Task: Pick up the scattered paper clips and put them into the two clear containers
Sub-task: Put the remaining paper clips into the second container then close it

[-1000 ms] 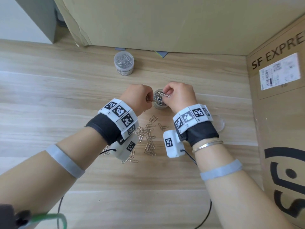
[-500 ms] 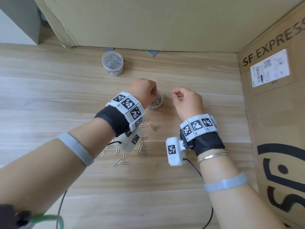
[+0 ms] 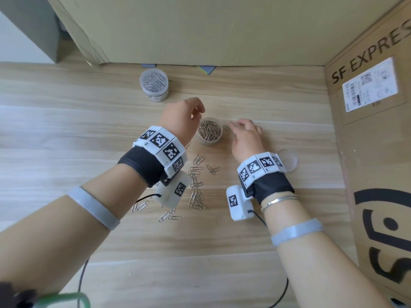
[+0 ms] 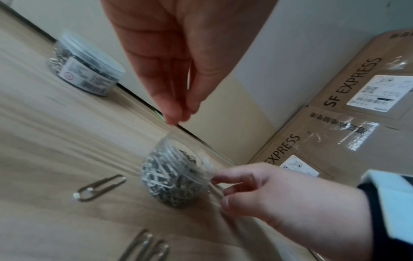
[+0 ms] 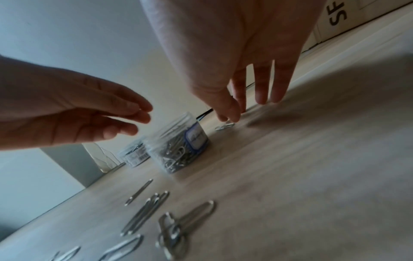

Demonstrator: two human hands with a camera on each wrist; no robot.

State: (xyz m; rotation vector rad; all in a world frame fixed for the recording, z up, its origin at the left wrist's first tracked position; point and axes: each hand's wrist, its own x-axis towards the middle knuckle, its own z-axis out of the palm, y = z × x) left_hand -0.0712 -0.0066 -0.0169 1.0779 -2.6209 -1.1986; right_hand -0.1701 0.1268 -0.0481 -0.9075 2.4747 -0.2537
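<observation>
Reaching your right hand (image 3: 245, 135), fingers loose and empty, toward a stray clip (image 5: 225, 126) on the counter (image 3: 66, 134) beside the open container (image 3: 209, 132), you hover your left hand (image 3: 181, 117) empty above it, so next pinch that clip and drop it in.

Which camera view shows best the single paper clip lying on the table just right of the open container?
The right wrist view: the paper clip lies unobstructed just below the right hand. The head view shows it small, partly hidden by the fingers. In the left wrist view I cannot find it beside the open container.
</observation>
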